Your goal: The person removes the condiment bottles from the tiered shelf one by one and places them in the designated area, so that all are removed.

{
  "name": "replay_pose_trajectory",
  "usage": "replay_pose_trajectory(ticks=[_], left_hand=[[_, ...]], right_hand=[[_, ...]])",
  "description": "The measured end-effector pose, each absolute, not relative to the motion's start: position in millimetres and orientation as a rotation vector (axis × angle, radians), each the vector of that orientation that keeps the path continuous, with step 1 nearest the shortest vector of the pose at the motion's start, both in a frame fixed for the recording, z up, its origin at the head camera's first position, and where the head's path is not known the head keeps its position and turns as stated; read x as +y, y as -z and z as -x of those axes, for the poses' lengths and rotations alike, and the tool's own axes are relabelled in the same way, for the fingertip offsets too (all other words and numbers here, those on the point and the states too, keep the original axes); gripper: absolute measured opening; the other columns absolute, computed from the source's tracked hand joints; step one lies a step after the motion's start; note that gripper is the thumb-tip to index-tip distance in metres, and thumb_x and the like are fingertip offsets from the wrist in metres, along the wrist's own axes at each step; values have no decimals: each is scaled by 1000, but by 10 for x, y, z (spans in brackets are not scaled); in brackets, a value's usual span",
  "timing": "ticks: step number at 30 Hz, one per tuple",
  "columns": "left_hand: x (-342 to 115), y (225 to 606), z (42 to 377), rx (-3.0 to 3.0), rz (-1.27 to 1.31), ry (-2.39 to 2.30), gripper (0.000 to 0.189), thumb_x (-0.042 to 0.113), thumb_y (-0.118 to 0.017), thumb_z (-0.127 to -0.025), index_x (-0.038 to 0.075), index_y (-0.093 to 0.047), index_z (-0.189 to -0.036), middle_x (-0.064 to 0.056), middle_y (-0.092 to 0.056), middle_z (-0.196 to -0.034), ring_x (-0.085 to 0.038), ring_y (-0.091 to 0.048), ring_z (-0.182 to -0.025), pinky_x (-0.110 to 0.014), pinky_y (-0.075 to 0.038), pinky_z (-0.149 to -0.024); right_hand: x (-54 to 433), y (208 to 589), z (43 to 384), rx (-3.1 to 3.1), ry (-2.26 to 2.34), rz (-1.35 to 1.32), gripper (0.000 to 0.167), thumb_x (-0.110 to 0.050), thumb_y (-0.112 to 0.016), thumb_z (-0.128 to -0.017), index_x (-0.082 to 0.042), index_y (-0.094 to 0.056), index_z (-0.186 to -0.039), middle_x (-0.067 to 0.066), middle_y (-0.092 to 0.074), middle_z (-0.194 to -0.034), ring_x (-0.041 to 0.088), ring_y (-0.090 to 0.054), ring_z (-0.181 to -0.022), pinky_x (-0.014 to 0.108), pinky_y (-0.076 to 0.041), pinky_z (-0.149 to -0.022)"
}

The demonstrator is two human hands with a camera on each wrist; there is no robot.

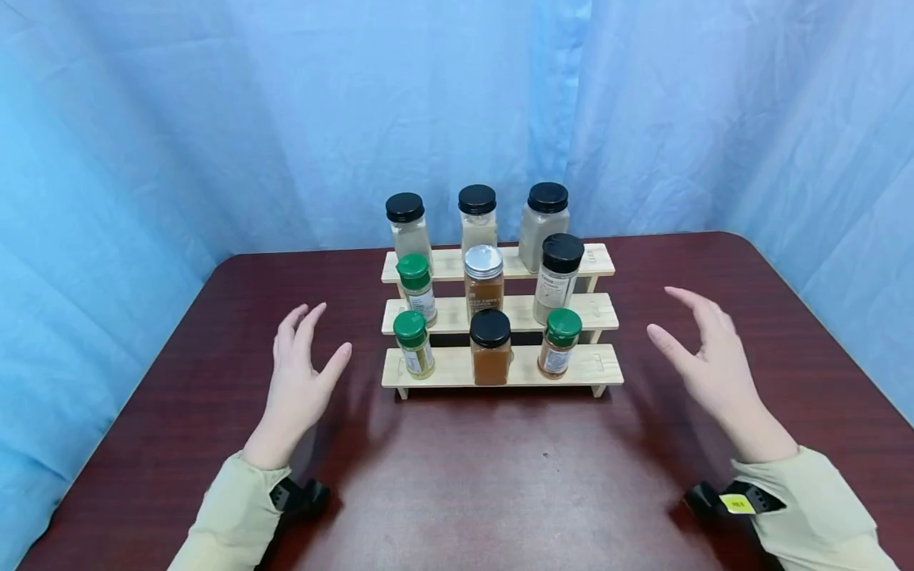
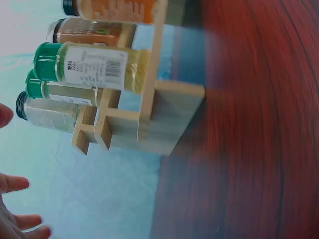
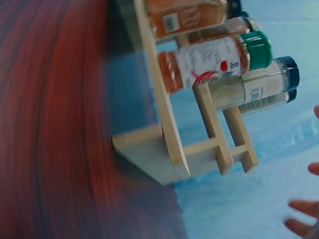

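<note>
A three-tier wooden spice rack [image 1: 450,367] stands on the table with three jars on each tier. The bottom tier bears a green-capped jar [image 1: 414,349], a black-capped jar of brown powder [image 1: 490,357] and another green-capped jar [image 1: 559,345]. On the middle tier, a silver-capped jar [image 1: 484,281] stands between a green-capped jar [image 1: 417,289] and a black-capped one [image 1: 555,281]. Black-capped jars [image 1: 544,226] line the top tier. My left hand [image 1: 303,381] hovers left of the rack, fingers spread, holding nothing. To the rack's right, my right hand [image 1: 714,361] is likewise spread and holds nothing.
The dark red wooden table [image 1: 464,476] extends around the rack. Blue curtains [image 1: 357,119] hang behind the table and along both sides. Each wrist wears a black strapped camera [image 1: 300,497].
</note>
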State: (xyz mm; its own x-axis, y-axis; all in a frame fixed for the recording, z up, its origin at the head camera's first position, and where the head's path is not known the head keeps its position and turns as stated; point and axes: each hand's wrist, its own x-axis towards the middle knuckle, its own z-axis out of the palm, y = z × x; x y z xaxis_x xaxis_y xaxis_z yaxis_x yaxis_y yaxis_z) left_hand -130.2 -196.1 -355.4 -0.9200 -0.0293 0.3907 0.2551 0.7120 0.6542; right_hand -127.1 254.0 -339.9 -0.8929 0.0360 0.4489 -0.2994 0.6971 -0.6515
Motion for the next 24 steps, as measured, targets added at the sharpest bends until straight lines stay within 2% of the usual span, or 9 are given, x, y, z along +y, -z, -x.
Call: replay_pose_trajectory(ticks=[2, 4, 5, 8, 12, 15, 20, 24], left_hand=[[-1937, 3543, 1313, -2561, 123, 1246, 55, 20, -58, -93, 3, -38, -141, -22, -28, -145, -38, -30, -131, -55, -31, -104], [-1908, 3543, 1336, -2570, 58, 1446, 51, 17, -56, -94, 1, -39, -140, -22, -33, -142, -35, -37, -128, -49, -35, -104], [-1892, 3551, 1350, -2569, 27, 1540, 50, 15, -55, -94, 1, -40, -139, -22, -35, -141, -34, -40, -127, -45, -37, -104], [-1824, 3594, 1387, -2531, -63, 1831, 45, 11, -50, -96, -2, -39, -138, -23, -40, -138, -31, -44, -124, -31, -42, -98], [-1737, 3704, 1432, -2460, -148, 2095, 44, 8, -48, -97, -3, -38, -138, -24, -41, -136, -26, -46, -119, -18, -47, -87], [-1687, 3796, 1454, -2462, -193, 2168, 46, 10, -49, -97, -1, -36, -140, -23, -42, -134, -18, -51, -110, -16, -48, -83], [-1642, 3905, 1470, -2467, -235, 2250, 50, 10, -52, -96, 2, -34, -142, -21, -43, -127, -7, -54, -93, -18, -50, -79], [-1647, 3962, 1476, -2409, -232, 2347, 50, 7, -51, -96, 2, -34, -143, -16, -48, -119, -4, -57, -87, -20, -52, -78]], right_hand=[[2514, 3418, 1276, -2422, -1242, -245, 45, -13, -59, -92, -9, -47, -135, -3, -53, -128, 12, -46, -119, 20, -34, -98], [2471, 3435, 1281, -2357, -1409, -309, 44, -3, -58, -91, -13, -49, -133, -14, -54, -120, -1, -51, -109, 6, -37, -89], [2448, 3443, 1287, -2320, -1488, -356, 44, 1, -57, -91, -14, -49, -132, -17, -54, -119, -3, -52, -108, 5, -39, -88], [2365, 3466, 1307, -2233, -1642, -474, 48, 10, -55, -88, -15, -51, -129, -13, -57, -118, 0, -56, -106, 7, -45, -86], [2237, 3484, 1331, -2179, -1733, -580, 47, 15, -54, -86, -5, -51, -128, -8, -58, -119, 2, -57, -107, 10, -46, -88], [2137, 3494, 1342, -2184, -1745, -624, 44, 16, -55, -85, 3, -49, -127, -9, -58, -119, 1, -57, -107, 12, -46, -90], [2005, 3525, 1350, -2298, -1664, -619, 42, 8, -60, -86, 3, -50, -126, -18, -58, -114, -3, -56, -106, 14, -44, -91], [1924, 3553, 1358, -2364, -1601, -599, 45, 4, -64, -85, 1, -50, -127, -23, -56, -111, -5, -55, -104, 15, -44, -91]])
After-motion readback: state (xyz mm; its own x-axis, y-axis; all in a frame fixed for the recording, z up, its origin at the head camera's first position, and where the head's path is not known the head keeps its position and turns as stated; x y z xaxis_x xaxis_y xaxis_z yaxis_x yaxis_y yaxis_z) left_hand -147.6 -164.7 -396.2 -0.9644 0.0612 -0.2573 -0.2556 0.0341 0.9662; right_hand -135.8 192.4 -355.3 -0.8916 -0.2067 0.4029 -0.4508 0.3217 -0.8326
